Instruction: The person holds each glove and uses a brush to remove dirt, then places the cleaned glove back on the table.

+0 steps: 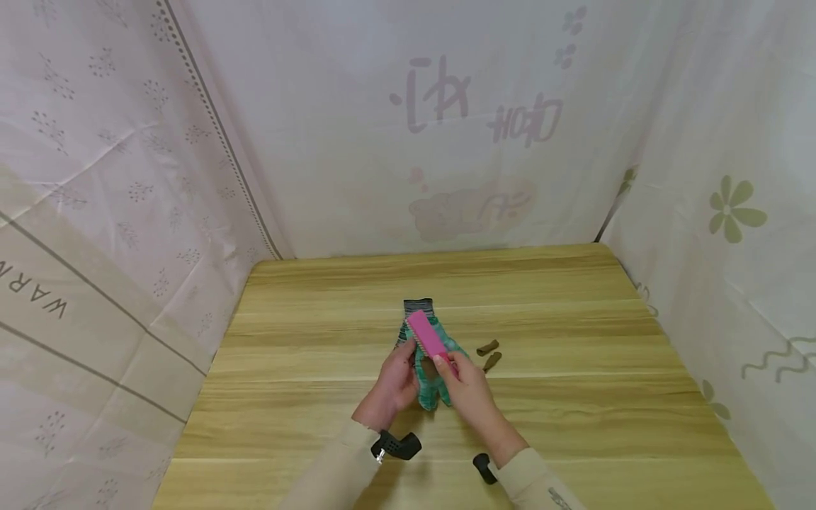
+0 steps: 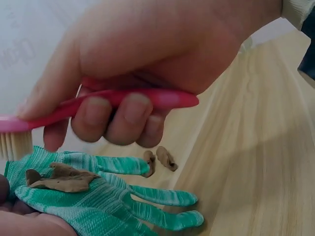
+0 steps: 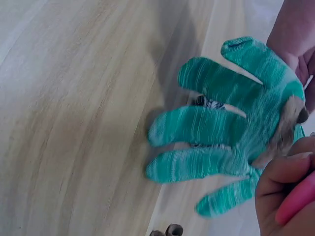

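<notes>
Nearest me, over the front edge of the worktop (image 1: 306,354), come two cream sleeves (image 1: 535,482), with a black wrist device (image 1: 397,446) by the left cuff and another black device (image 1: 484,468) by the right. Just beyond them are the person's two hands. The right hand (image 1: 465,386) grasps the red handle of a pink brush (image 1: 426,333), fingers curled round it, the brush head slanting toward the far edge and its pale bristles facing the glove. The left hand (image 1: 397,375) grips the green knitted glove (image 3: 261,110) along one side, holding it palm-up midway between the worktop's left and right edges, its fingers pointing back toward the front edge. A brown patch (image 2: 66,179) of something thick sits on the glove's palm.

Just past the hands, a dark striped piece (image 1: 418,307) lies partly under the glove; it may be a second glove, but too little shows to be sure. On the right-edge side of the glove lie two curled brown scraps (image 1: 487,348), close together. Past the worktop's far edge hangs a pale printed cloth (image 1: 344,142).
</notes>
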Motion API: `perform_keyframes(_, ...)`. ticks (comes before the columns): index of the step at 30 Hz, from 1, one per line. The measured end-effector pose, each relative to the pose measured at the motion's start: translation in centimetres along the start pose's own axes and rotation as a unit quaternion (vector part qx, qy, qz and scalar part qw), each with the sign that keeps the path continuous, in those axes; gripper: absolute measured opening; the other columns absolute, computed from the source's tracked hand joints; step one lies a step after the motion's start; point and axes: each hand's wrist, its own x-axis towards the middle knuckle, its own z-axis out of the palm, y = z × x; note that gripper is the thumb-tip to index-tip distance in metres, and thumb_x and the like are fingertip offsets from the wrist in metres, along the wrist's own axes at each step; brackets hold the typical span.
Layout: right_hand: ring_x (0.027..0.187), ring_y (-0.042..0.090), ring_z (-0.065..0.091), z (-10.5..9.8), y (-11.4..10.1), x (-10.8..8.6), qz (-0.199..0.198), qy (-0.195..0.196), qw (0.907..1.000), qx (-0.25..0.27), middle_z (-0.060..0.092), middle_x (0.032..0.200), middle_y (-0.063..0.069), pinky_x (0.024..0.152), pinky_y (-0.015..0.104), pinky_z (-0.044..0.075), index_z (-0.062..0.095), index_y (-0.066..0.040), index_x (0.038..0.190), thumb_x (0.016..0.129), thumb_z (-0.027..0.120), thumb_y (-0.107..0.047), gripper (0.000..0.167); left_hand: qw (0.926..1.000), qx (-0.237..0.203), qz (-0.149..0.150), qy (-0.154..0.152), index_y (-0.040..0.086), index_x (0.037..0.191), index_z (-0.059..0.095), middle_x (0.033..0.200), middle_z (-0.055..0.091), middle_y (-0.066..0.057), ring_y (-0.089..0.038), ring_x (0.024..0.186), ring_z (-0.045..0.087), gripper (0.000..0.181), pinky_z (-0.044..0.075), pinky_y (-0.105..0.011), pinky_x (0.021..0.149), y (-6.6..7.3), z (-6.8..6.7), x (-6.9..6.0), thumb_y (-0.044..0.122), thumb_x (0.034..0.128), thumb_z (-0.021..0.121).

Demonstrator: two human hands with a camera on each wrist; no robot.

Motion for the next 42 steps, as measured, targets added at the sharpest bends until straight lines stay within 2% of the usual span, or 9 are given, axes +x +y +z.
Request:
perform_keyframes(3,0.062,0.013,0.044,0.2,0.2,0.0,-0.002,-0.003,0.9998,-0.018,0.049,0.071,0.001,0.052,0.025,0.038,0.064,-0.007,0.112,0.103,0.055,-0.047,0.042,1.0,-0.01,0.0,-0.001,0.009,0.12,0.058,0.103,0.068,0.006,-0.002,0.096,0.066,0.031,0.054,-0.016,0.086,0.0,0.2,0.1,0.027,0.1124,0.034)
perform_keyframes(9,0.063,0.012,0.044,0.3,0.9,-0.3,-0.008,0.001,0.9977,-0.068,0.049,0.069,-0.002,0.056,0.025,0.038,0.064,-0.008,0.11,0.103,0.058,-0.04,0.033,0.9982,-0.046,0.018,0.032,0.005,0.121,0.056,0.107,0.07,0.004,-0.002,0.1,0.068,0.029,0.055,-0.018,0.09,0.6,0.3,0.3,0.026,0.1116,0.038)
perform_keyframes(15,0.062,0.013,0.043,0.1,1.3,-0.5,-0.002,-0.011,0.9967,-0.081,0.047,0.07,-0.002,0.056,0.024,0.037,0.063,-0.01,0.113,0.104,0.058,-0.037,0.029,0.9968,-0.063,0.007,0.048,0.004,0.119,0.058,0.104,0.073,0.003,-0.004,0.099,0.07,0.03,0.056,-0.019,0.089,0.9,0.1,0.5,0.026,0.1116,0.038)
perform_keyframes(19,0.061,0.013,0.042,-0.1,1.6,-0.7,0.003,-0.017,0.9962,-0.085,0.045,0.068,-0.002,0.054,0.024,0.035,0.063,-0.011,0.113,0.103,0.058,-0.035,0.026,0.9952,-0.076,0.012,0.06,0.003,0.114,0.058,0.098,0.073,0.004,-0.003,0.095,0.07,0.028,0.056,-0.019,0.087,1.0,0.0,0.6,0.022,0.1114,0.038)
perform_keyframes(28,0.061,0.012,0.041,-0.6,2.2,-0.7,-0.019,-0.017,0.9934,-0.111,0.044,0.068,-0.002,0.055,0.025,0.033,0.066,-0.013,0.108,0.1,0.064,-0.037,0.025,0.9942,-0.084,0.013,0.067,0.006,0.102,0.055,0.088,0.069,0.005,-0.003,0.089,0.069,0.027,0.056,-0.017,0.082,1.5,-0.5,0.7,0.022,0.1117,0.035)
perform_keyframes(35,0.058,0.012,0.039,-1.1,2.2,-0.7,-0.006,-0.027,0.9927,-0.118,0.042,0.066,-0.004,0.053,0.025,0.031,0.068,-0.017,0.107,0.099,0.065,-0.038,0.022,0.9924,-0.106,0.012,0.062,0.006,0.103,0.05,0.089,0.067,0.006,-0.001,0.089,0.067,0.024,0.055,-0.017,0.083,2.0,-0.8,0.7,0.022,0.1117,0.034)
perform_keyframes(42,0.055,0.012,0.037,-1.7,2.2,-0.7,0.01,-0.034,0.9923,-0.119,0.041,0.063,-0.003,0.051,0.024,0.03,0.068,-0.016,0.108,0.098,0.066,-0.04,0.026,0.989,-0.13,0.011,0.07,0.009,0.106,0.049,0.093,0.064,0.008,0.003,0.095,0.063,0.022,0.052,-0.012,0.087,2.6,-0.9,0.6,0.025,0.1115,0.036)
